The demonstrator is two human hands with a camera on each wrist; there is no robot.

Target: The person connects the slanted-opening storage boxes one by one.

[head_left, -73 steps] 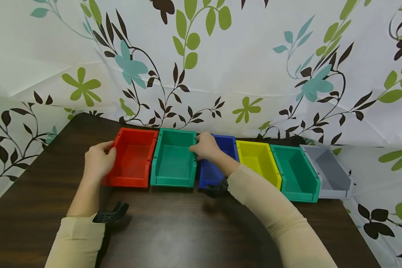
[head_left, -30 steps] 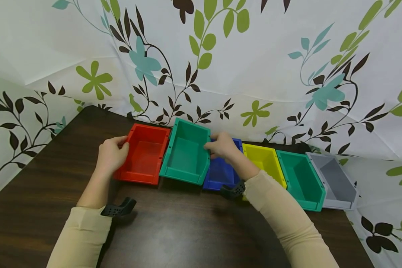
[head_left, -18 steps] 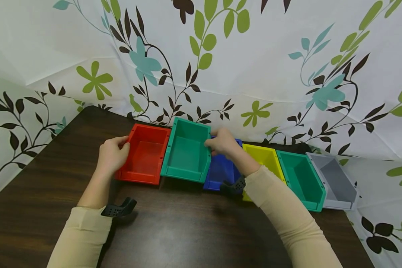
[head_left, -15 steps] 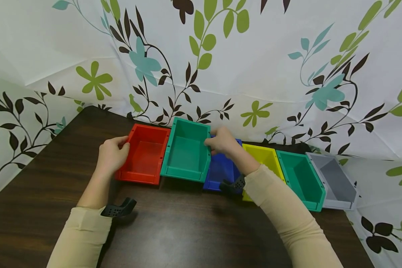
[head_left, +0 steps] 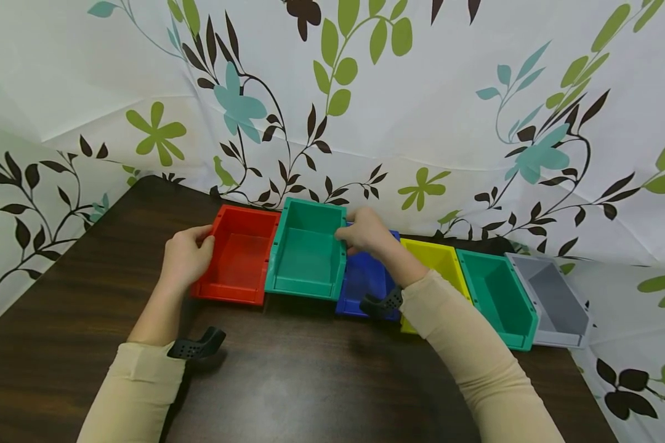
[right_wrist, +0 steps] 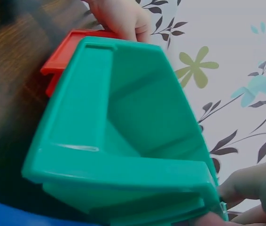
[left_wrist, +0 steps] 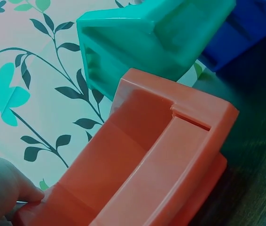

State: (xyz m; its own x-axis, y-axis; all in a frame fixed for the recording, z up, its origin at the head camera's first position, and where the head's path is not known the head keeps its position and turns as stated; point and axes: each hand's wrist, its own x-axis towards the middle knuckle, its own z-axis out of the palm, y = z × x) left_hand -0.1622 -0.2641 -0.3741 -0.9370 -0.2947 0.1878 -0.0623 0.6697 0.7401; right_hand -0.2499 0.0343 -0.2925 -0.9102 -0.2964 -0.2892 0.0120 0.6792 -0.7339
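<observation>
A red plastic storage bin [head_left: 236, 261] stands at the left end of the row, its left rim pinched by my left hand [head_left: 187, 255]. Beside it, a green storage bin [head_left: 308, 252] is raised a little off the table, and its left side meets or overlaps the red bin's right rim. My right hand [head_left: 366, 232] grips that green bin by its right rim, thumb inside. In the right wrist view the fingers [right_wrist: 248, 183] hold its corner, and the bin looks hollow with nothing in it. Beneath my right hand is a blue bin [head_left: 366, 286], partly covered.
Further right stand a yellow bin [head_left: 435, 258], a second green bin [head_left: 495, 295] and a grey bin [head_left: 551, 295]. The dark wooden table [head_left: 266, 381] extends in front of the row. A leaf-patterned white cloth [head_left: 399, 111] hangs right behind.
The green bin has come up off the table with my right hand, tilting and then levelling somewhat. My left hand has kept its hold on the red bin. The head view has shifted slightly.
</observation>
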